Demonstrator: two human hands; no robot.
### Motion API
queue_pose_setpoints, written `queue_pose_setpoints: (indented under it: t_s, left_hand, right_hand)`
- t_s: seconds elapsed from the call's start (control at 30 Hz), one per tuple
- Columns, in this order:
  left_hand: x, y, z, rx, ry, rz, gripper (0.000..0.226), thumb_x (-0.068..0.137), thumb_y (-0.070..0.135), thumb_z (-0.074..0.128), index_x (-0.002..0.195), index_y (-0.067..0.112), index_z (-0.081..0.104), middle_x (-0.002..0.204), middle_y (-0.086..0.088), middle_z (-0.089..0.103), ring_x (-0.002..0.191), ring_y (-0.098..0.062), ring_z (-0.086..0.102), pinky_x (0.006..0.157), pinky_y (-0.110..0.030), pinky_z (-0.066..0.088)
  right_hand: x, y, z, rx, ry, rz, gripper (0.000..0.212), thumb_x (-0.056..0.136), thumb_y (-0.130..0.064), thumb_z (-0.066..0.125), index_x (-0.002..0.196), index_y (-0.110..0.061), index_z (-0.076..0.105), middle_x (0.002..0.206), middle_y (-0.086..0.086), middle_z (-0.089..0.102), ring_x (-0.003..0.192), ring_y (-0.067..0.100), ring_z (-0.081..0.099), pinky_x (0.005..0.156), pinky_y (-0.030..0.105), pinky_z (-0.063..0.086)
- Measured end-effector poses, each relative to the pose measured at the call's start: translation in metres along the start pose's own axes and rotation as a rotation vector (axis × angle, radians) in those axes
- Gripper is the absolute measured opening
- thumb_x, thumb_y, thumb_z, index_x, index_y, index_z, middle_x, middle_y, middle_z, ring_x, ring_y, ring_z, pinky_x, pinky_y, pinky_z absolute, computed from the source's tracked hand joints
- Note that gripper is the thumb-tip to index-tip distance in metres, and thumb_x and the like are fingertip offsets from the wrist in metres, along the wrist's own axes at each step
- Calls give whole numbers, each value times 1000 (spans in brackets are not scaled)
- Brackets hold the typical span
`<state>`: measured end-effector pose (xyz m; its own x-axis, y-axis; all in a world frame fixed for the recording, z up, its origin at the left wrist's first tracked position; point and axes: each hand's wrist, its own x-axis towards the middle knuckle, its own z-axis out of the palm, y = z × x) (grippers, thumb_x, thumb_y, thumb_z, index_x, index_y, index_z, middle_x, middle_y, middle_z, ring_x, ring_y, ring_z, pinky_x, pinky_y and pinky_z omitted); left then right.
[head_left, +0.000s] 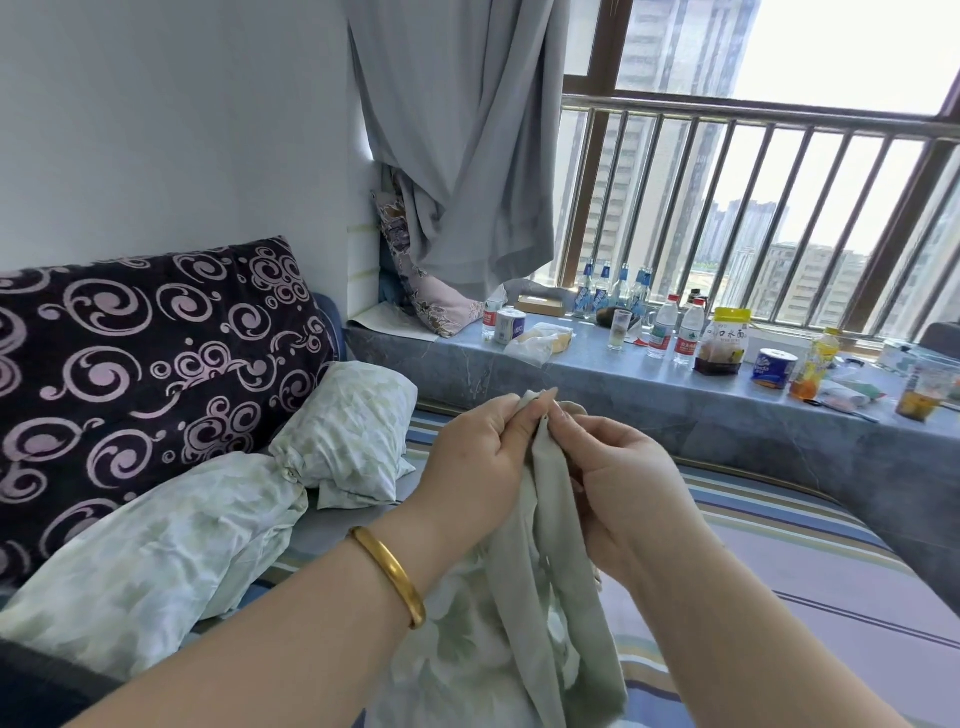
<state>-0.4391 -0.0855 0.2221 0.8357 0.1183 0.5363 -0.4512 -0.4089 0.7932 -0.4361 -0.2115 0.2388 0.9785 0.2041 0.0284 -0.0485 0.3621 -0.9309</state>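
Head view: left hand and right hand meet mid-frame, both w/ fingers curled and clamped on the top edge of a pale green cloth, fingertips close together across the fold. The cloth hangs down btwn the wrists, its lower part bunched over the striped bed. A gold bangle sits on the left wrist. Left of the hands lies a leaf-print pillow, against a dark swirl-pattern cushion. Beyond them is a grey window ledge w/ water bottles and other containers, and a grey curtain hangs above its left end.
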Motion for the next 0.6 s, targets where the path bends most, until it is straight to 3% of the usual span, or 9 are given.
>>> queue_pose_setpoints:
  t_s: [0.07,0.13,0.23,0.3,0.37,0.5,0.6]
  left_hand:
    - [1,2,0,-64,-65,-77,38,99,47,46,94,21,74,83,15,73,83,-1,65,83,-21,51]
    - [2,7,2,-103,-86,-187,52,99,54,43,99,12,74,92,0,76,92,-14,68,93,-38,51]
    - [6,18,4,-134,-55,-364,84,83,79,44,81,-1,70,64,-6,59,67,-24,58,75,-42,51]
    - [8,23,6,-132,-36,-434,73,78,74,60,49,8,53,44,3,41,51,-24,43,62,-35,38]
    - [11,22,6,-151,-17,-510,57,82,57,70,49,15,50,40,4,38,45,-22,38,61,-32,35]
    - [15,18,5,-274,-12,-685,27,92,32,62,89,6,71,71,-8,61,52,-20,49,59,-27,43]
    - [16,18,3,-328,9,-744,22,97,27,55,98,10,69,89,-13,65,57,-16,53,44,-20,43]
  right_hand:
    - [1,1,-2,-189,109,-116,19,83,-25,77,74,-9,76,78,15,76,68,24,70,66,37,59]
    - [2,3,-2,-470,218,-284,20,85,-31,76,73,-14,74,78,2,77,70,14,69,66,28,54]
    - [1,8,0,-834,310,-553,16,88,-27,72,72,-24,67,80,-13,68,77,0,61,68,6,40]
    - [1,11,-1,-943,319,-662,17,87,-17,71,73,-26,65,78,-19,58,75,-7,54,69,-1,35]
    - [1,12,-3,-969,307,-658,13,84,-14,72,76,-25,70,77,-20,55,73,-8,53,68,-2,34]
    - [2,13,-7,-889,262,-544,7,80,-24,78,76,-26,73,84,-14,62,79,-3,58,67,3,39]
    - [2,12,-8,-769,186,-403,8,79,-26,81,84,-23,76,94,-9,68,74,4,67,74,22,52]
